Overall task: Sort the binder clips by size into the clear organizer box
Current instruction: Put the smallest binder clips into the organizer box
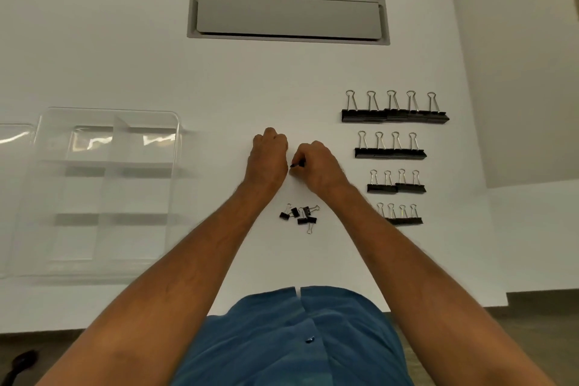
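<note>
Black binder clips lie in rows by size on the white table at the right: the largest row (pixel 395 114), a second row (pixel 390 152), a third row (pixel 396 187) and a fourth row (pixel 404 220). A small pile of tiny clips (pixel 299 215) lies between my forearms. My right hand (pixel 316 166) pinches a small black clip (pixel 297 164) at its fingertips. My left hand (pixel 269 153) is closed in a fist right beside it; what it holds is hidden. The clear organizer box (pixel 103 191) stands at the left with its compartments bare.
A grey recessed cable flap (pixel 288 17) sits in the table at the back. The box's clear lid (pixel 15 138) lies at the far left edge. The table's front edge runs near my blue shirt.
</note>
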